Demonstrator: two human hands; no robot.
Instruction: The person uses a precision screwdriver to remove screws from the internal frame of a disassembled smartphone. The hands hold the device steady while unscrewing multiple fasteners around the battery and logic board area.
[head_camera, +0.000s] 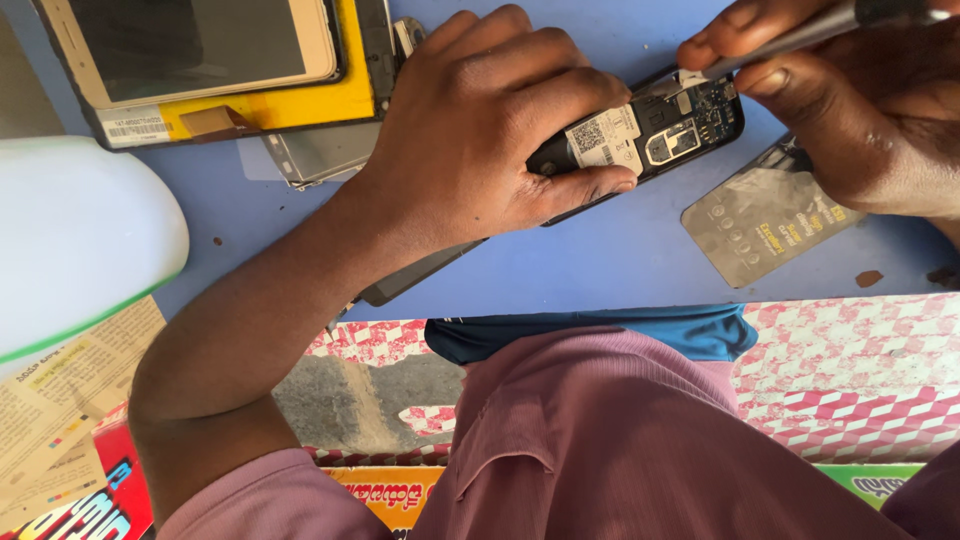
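Opened phone pinned under left hand (480, 130); right hand (850, 100) working a thin tool at its far end.

Left forearm comes in from near left, wrist bent, palm down over the black phone (660, 135); fingers curl over its far edge, thumb pressed along the near edge, so the body is clamped between them on the blue tabletop (600, 260). Back cover off: white sticker and metal card slots exposed. Right hand enters from far right, fingers pinched together round a slim grey metal tool (800, 35), its tip touching the phone's far right corner. Dark battery (765, 215) lies flat just right of the phone, partly under the right hand. Far left: yellow-framed screen assembly (230, 70), a metal plate beside it. White rounded object (80, 240) at left edge.
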